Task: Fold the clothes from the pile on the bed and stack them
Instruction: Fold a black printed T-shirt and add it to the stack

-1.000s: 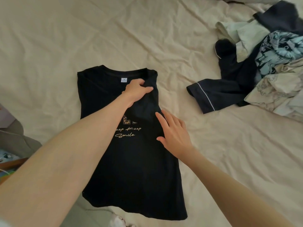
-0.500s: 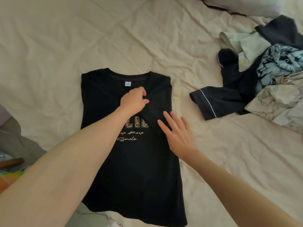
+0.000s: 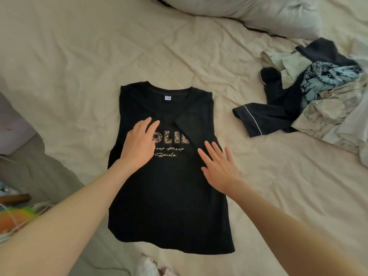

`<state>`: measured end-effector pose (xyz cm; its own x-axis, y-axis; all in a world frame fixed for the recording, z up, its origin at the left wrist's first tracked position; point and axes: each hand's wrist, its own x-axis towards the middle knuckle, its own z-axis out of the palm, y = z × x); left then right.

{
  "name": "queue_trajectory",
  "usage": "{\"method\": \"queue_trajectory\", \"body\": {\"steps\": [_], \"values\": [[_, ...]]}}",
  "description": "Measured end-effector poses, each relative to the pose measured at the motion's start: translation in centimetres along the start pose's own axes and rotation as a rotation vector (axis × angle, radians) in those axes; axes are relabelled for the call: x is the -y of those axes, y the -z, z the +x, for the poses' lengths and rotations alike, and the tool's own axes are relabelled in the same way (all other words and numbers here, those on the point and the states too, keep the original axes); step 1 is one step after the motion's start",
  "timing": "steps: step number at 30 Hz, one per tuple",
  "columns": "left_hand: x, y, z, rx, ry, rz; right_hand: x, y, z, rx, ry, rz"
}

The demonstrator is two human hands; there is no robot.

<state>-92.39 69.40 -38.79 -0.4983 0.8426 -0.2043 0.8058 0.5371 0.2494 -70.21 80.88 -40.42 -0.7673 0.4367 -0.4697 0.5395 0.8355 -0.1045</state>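
Left hand (image 3: 140,144) lies flat with fingers straight on the black t-shirt (image 3: 169,196) at frame centre, partly covering the leopard-print letters; right hand (image 3: 218,166) is also flat, fingers spread, pressing the shirt just below the folded-in sleeve (image 3: 196,124). Readable print: "Keep Keep Smile"; white neck tag (image 3: 167,98) too small to read. Clothes pile (image 3: 318,96) sits at right edge on the bed sheet (image 3: 79,56).

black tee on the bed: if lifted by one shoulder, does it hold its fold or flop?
Likely flops: the black tee lies limp and flat on the sheet, and its folded-in sleeve already creases softly. It probably weighs little, being thin knit. Pushed, it would likely bunch rather than slide, as both hands, left hand and right hand, lie flat on it.
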Motion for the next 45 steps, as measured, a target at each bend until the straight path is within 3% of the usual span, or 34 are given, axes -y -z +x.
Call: {"method": "queue_trajectory", "body": {"steps": [5,11,15,19,24,30,41,45], "values": [[2.3,-1.5,-6.3,0.063,0.216,-0.067,2.1,-2.6,-4.3,-0.11,-0.051,0.07],[3.5,-4.8,-12.1,-0.104,0.395,-0.368,3.5,-8.0,-9.8,-0.148,-0.119,0.156],[5.6,-6.7,-14.9,-0.109,0.544,-0.487,4.5,-9.7,-12.4,-0.347,-0.176,0.264],[7.1,-7.7,-17.3,0.001,0.719,-0.871,6.0,-10.2,-13.4,-0.524,-0.399,0.577],[6.7,-7.7,-20.6,0.052,0.729,-0.906,6.6,-10.1,-14.3,-0.338,-0.828,1.094],[6.2,-5.8,-25.4,0.183,0.879,-1.021,5.8,-9.3,-16.9,-0.114,-1.092,1.591],[5.8,0.4,-28.4,0.027,1.105,-1.425,5.0,-5.3,-20.6,0.026,-1.141,2.286],[4.2,1.6,-29.0,-0.014,1.149,-1.469,5.3,-4.3,-21.7,0.032,-1.168,2.31]]}}
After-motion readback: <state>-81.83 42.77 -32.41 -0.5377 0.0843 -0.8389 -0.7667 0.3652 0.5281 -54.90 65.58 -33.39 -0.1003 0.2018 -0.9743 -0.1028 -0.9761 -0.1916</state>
